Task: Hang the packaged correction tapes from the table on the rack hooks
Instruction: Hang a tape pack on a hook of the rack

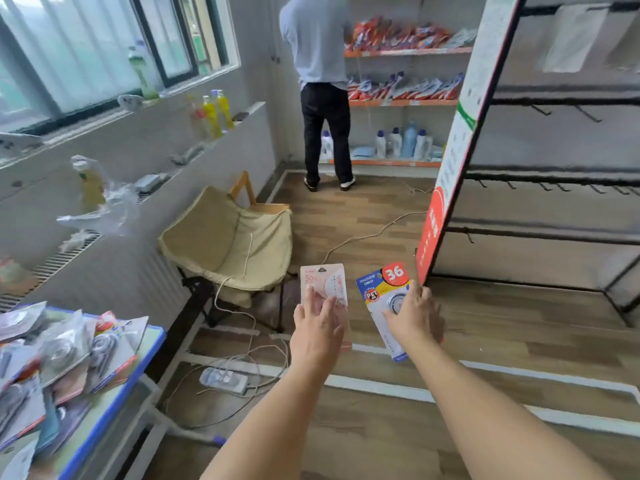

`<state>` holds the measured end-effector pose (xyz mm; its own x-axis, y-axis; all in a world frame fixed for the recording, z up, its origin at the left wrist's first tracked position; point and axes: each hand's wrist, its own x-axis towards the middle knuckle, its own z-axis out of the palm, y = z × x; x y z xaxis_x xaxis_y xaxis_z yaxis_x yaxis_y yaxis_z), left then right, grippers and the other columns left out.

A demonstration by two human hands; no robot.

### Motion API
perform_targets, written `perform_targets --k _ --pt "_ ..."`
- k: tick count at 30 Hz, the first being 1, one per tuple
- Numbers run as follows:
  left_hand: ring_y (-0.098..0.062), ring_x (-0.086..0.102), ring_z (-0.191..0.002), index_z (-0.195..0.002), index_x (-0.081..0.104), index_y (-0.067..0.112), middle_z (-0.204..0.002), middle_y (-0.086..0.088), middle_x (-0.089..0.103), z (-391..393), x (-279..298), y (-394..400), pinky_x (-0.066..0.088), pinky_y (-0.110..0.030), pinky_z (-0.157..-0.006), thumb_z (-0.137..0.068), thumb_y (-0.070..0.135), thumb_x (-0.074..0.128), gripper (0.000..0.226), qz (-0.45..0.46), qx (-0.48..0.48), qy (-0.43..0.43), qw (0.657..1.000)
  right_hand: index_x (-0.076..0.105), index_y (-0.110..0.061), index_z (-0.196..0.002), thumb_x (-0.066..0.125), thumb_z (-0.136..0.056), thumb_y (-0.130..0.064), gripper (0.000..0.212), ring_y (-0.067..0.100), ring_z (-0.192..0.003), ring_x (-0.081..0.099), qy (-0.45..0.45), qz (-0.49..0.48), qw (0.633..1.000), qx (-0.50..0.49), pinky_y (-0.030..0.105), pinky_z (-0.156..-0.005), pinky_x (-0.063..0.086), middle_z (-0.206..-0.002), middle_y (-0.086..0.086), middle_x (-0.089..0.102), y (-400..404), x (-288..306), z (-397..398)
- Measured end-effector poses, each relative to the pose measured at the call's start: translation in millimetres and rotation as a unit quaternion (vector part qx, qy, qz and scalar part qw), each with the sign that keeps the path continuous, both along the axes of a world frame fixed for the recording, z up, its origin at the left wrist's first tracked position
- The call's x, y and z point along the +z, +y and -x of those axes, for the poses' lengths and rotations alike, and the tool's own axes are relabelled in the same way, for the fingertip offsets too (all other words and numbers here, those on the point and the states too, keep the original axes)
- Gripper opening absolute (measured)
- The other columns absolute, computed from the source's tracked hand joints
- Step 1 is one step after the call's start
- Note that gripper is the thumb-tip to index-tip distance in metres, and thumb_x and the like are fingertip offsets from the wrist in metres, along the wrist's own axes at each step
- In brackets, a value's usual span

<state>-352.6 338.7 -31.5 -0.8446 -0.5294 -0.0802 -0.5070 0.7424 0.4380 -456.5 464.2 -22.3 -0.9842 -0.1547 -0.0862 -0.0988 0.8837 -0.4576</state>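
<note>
Table (152, 336) at far left heaped with packaged correction tapes (65, 355), most yet to hang. Folding chair (228, 244) and loose floor cable (367, 237) ahead, a likely trip hazard. Pink pack (323, 282) held upright in left hand (317, 332), fingers fairly straight along its back; blue pack (384, 299) likewise in right hand (414, 315). Rack hooks (554, 186) at right mostly bare. Judged early stage.

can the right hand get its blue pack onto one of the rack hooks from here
Probably yes. The right hand holds the blue pack beside the rack's red end panel, and the hooks stand bare with nothing before them, though they lie higher and further right, so an arm stretch is needed.
</note>
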Motion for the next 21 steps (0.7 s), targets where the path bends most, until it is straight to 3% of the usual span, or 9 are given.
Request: perform_targets --k 9,12,16,21 --pt "-0.024 0.016 -0.139 -0.146 0.029 0.036 -0.161 0.006 -0.01 140 4 78 0.046 -0.035 -0.092 -0.098 0.031 0.048 0.051 -0.001 -0.169 0.009 0.986 0.021 -0.014 -0.149 0.06 -0.091 -0.04 0.075 0.03 -0.127 0.043 -0.001 -0.005 0.985 -0.17 0.04 -0.096 0.044 -0.143 0.008 0.037 109 0 93" --pt "-0.025 0.015 -0.141 -0.148 0.026 0.036 -0.162 0.004 -0.012 189 5 97 0.044 -0.036 -0.097 -0.099 0.03 0.047 0.054 -0.002 -0.222 0.009 0.975 0.021 -0.013 -0.149 0.063 -0.09 -0.038 0.077 0.031 -0.128 0.043 0.001 0.006 0.975 -0.222 0.043 -0.097 0.045 -0.143 0.01 0.036 135 0 127" --pt "-0.028 0.014 -0.142 -0.151 0.021 0.034 -0.161 0.0 -0.014 249 9 122 0.04 -0.035 -0.104 -0.1 0.029 0.046 0.057 0.009 -0.292 0.01 0.956 0.019 -0.013 -0.15 0.063 -0.09 -0.039 0.079 0.029 -0.127 0.044 0.008 -0.008 0.957 -0.29 0.037 -0.092 0.045 -0.143 0.009 0.037 165 7 165" --pt "-0.031 0.014 -0.141 -0.15 0.022 0.034 -0.161 0.002 -0.013 308 7 166 0.043 -0.04 -0.102 -0.099 0.025 0.048 0.058 0.006 -0.357 0.003 0.934 0.017 -0.013 -0.151 0.066 -0.087 -0.04 0.084 0.028 -0.13 0.041 0.002 0.003 0.933 -0.36 0.039 -0.093 0.047 -0.144 0.01 0.035 210 7 196"
